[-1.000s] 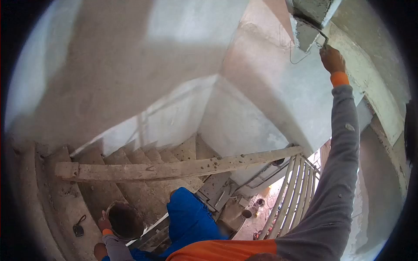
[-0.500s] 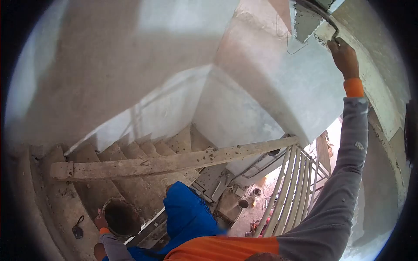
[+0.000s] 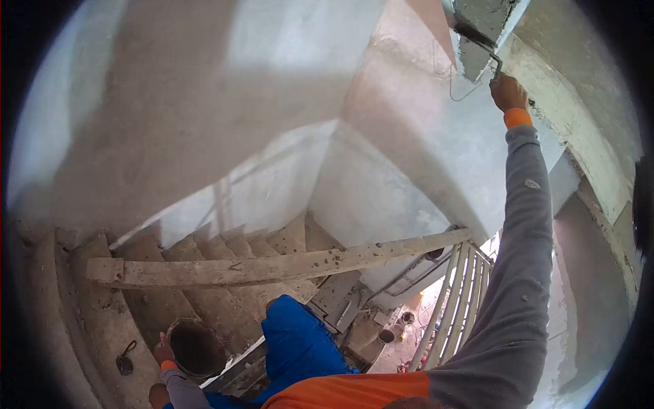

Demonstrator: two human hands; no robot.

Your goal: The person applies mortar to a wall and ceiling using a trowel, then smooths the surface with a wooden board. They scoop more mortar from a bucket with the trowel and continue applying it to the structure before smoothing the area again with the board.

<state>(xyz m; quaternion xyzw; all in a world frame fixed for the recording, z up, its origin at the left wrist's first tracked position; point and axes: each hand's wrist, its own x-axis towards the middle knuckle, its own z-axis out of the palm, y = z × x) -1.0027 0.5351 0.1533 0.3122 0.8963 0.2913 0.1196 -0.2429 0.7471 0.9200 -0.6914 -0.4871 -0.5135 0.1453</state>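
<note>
High at the upper right, my right hand (image 3: 508,93) is closed around the handle of a trowel (image 3: 496,63). The trowel's dark blade lies against a patch of wet grey plaster (image 3: 485,15) on a narrow overhead face. My left hand (image 3: 163,350) is low on the left, its fingers closed at the rim of a dark bucket (image 3: 197,349) standing on the stairs. Shadow hides what is inside the bucket. A small dark round object with a loop (image 3: 125,364) lies on the step left of that hand.
A rough wooden beam (image 3: 272,267) spans the stairs (image 3: 163,307) in front of me. Pale railing bars (image 3: 449,307) stand at the right, above a drop to a lower floor with another bucket (image 3: 386,336). Plastered walls (image 3: 225,102) surround the stairwell. A thin wire (image 3: 451,88) hangs near the plaster.
My right hand and the trowel have moved left and slightly down across the plaster, showing more of the grey patch. My left hand stays at the bucket. The view has shifted slightly.
</note>
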